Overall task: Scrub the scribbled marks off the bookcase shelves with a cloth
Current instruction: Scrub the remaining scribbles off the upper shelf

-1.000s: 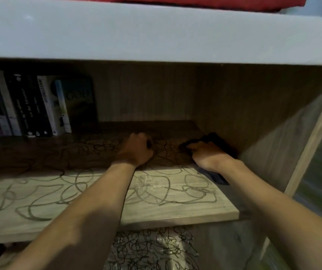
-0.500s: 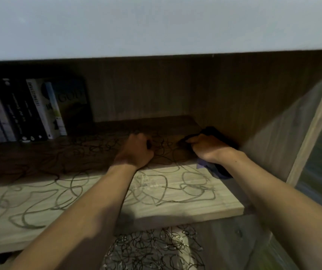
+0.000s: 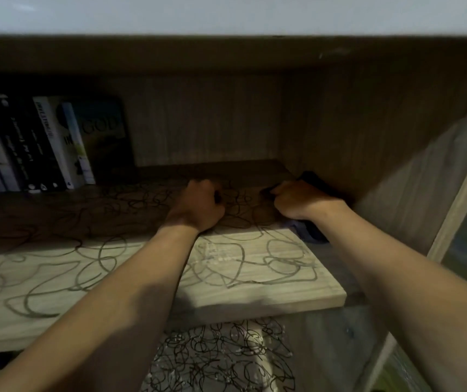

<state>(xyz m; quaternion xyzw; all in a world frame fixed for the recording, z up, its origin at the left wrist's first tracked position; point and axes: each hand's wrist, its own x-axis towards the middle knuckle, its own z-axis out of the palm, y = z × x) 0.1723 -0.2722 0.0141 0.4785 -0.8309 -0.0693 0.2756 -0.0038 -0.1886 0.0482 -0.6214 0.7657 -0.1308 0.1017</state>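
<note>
The wooden shelf [image 3: 297, 290] is covered in black scribbled marks [image 3: 226, 267] from front edge to its shadowed back. My right hand [image 3: 297, 202] grips a dark blue cloth [image 3: 312, 236] and presses it on the shelf near the right side wall. The cloth shows behind and below the hand; the rest is hidden. My left hand [image 3: 198, 207] rests on the shelf as a curled fist beside it, a little to the left; I see nothing in it.
Several upright books [image 3: 48, 142] stand at the back left of the shelf. The bookcase's right side panel [image 3: 390, 176] is close to the cloth. A lower shelf [image 3: 221, 360] below is also densely scribbled. A white board [image 3: 226, 12] overhangs above.
The camera has moved lower and closer to the shelf. My right hand with the cloth has shifted slightly toward the back right corner. My left hand stays in place.
</note>
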